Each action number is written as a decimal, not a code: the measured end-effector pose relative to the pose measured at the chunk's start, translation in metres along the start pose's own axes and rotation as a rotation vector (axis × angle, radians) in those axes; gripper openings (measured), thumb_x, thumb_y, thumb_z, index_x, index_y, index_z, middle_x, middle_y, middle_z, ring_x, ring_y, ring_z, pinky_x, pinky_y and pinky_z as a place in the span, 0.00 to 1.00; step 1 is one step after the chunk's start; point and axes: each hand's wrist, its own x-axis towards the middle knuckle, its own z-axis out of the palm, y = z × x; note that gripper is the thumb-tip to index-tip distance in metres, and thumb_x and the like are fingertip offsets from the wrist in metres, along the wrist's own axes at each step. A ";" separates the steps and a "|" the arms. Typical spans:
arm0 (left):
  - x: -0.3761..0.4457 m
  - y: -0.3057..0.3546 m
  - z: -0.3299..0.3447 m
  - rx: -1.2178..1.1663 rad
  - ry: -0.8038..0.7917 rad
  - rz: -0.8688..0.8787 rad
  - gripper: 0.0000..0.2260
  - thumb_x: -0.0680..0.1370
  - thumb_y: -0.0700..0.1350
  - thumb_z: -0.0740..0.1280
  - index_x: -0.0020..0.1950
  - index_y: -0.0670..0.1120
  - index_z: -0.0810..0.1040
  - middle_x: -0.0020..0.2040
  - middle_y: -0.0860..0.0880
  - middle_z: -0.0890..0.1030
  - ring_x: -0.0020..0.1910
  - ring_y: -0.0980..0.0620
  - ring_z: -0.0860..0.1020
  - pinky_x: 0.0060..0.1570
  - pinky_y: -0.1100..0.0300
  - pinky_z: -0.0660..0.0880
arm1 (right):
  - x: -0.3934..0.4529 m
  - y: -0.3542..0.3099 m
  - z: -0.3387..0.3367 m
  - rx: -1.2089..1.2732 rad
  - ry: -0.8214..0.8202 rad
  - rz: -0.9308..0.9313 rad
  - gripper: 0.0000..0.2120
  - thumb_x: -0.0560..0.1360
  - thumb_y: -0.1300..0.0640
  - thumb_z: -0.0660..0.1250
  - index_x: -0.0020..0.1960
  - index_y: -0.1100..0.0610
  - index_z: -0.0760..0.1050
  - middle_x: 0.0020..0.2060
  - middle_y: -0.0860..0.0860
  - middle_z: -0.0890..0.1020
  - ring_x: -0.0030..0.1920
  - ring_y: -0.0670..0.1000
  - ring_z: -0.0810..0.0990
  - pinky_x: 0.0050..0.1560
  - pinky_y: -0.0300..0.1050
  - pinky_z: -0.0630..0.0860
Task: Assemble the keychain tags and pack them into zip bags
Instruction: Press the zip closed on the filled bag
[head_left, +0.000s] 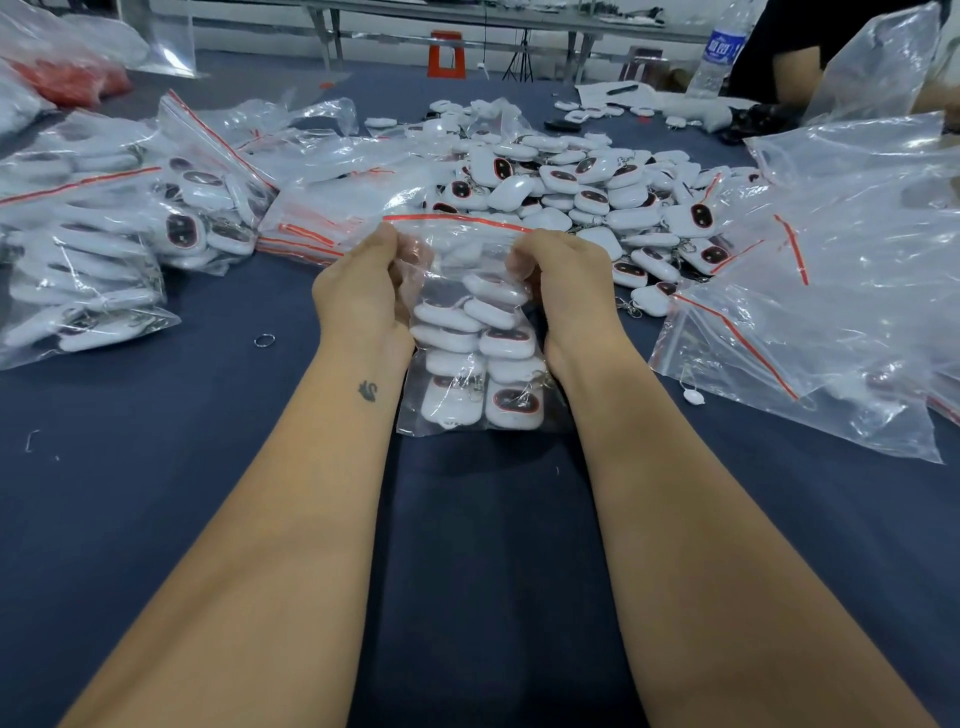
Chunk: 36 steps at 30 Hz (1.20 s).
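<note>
Head view: left hand (363, 283) and right hand (558, 283) pinch a filled zip bag (475, 358) at centre frame; filled bags (104, 234) lie left, loose tags (571, 182) remain unpacked above.

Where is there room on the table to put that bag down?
Bare blue cloth lies near the person, beside both forearms. Farther back it is crowded: packed bags left, loose tags behind, empty bags right.

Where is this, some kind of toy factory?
Probably a small packing workshop. A big pile of white keychain tags covers the blue table, filled zip bags lie beside it, and both hands hold another bag.
</note>
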 end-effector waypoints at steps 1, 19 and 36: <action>0.000 0.000 0.000 -0.002 0.004 -0.007 0.14 0.80 0.39 0.66 0.34 0.41 0.77 0.25 0.49 0.79 0.24 0.54 0.77 0.29 0.63 0.77 | 0.000 0.000 0.000 -0.005 -0.019 -0.009 0.09 0.71 0.66 0.64 0.33 0.58 0.72 0.29 0.51 0.72 0.32 0.48 0.67 0.33 0.37 0.66; -0.003 -0.002 0.002 0.125 -0.139 0.059 0.08 0.78 0.39 0.70 0.38 0.42 0.80 0.32 0.49 0.83 0.31 0.54 0.80 0.36 0.60 0.80 | 0.003 0.007 -0.001 -0.058 -0.117 -0.056 0.04 0.76 0.63 0.68 0.46 0.62 0.81 0.41 0.56 0.82 0.42 0.51 0.79 0.51 0.51 0.80; -0.012 -0.002 0.001 0.348 -0.358 0.070 0.11 0.73 0.36 0.74 0.54 0.37 0.80 0.39 0.47 0.85 0.36 0.53 0.83 0.35 0.62 0.79 | 0.001 0.004 0.000 -0.122 -0.042 -0.138 0.06 0.73 0.63 0.69 0.39 0.55 0.79 0.34 0.48 0.81 0.39 0.49 0.79 0.49 0.49 0.79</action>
